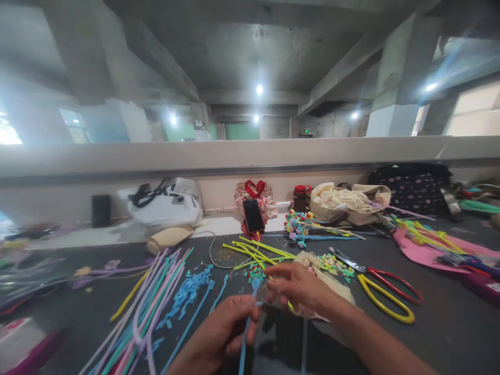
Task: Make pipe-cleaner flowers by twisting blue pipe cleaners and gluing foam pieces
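Pinching one blue strip (246,325) | left hand (219,333), right hand (299,286) closed on it | one scissors (361,270)

No legible text; print on white bag (164,208) blurred.

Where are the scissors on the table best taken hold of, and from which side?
The scissors lie flat, blades pointing up-left toward the coloured bits, the yellow and red handle loops toward the near right. Probably best to grip the loops, coming from the right, the side of the right hand.
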The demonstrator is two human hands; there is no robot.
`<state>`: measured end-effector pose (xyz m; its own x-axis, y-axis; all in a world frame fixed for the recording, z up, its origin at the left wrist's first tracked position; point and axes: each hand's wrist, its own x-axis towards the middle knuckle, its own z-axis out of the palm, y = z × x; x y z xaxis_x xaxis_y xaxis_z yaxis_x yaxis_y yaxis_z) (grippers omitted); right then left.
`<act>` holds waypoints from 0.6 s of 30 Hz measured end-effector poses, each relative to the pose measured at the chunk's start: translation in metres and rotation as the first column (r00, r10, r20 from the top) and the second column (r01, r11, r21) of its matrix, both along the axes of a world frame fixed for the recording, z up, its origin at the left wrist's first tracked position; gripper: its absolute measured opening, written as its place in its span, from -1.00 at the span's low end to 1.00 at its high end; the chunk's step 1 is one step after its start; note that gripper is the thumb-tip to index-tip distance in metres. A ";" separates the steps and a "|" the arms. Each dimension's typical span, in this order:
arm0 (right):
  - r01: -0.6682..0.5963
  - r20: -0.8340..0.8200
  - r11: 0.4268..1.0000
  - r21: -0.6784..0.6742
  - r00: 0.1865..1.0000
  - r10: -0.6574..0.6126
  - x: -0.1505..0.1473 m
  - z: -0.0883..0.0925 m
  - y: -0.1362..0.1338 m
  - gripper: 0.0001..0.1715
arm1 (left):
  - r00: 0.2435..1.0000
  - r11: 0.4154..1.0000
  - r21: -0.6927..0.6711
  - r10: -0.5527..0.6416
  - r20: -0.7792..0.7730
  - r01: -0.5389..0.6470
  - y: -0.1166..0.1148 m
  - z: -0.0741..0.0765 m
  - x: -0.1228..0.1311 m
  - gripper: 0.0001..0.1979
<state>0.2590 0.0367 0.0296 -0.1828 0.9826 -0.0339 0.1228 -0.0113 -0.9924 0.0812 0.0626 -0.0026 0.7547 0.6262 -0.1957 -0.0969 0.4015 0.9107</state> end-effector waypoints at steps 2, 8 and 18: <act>0.118 -0.001 0.991 0.055 0.993 -0.118 0.017 0.021 -0.003 -0.60 | 0.999 0.999 -0.018 0.047 0.000 -0.047 0.004 -0.002 -0.002 -0.70; 0.304 0.121 0.921 0.245 0.932 -0.340 0.073 0.042 -0.031 -0.74 | 0.994 0.994 -0.041 0.105 0.013 -0.105 0.009 -0.006 -0.005 -0.75; 0.088 0.837 0.930 0.358 0.412 -0.361 0.080 -0.031 -0.062 -0.66 | 0.998 0.998 0.044 0.044 -0.042 -0.042 -0.002 0.001 0.004 -0.72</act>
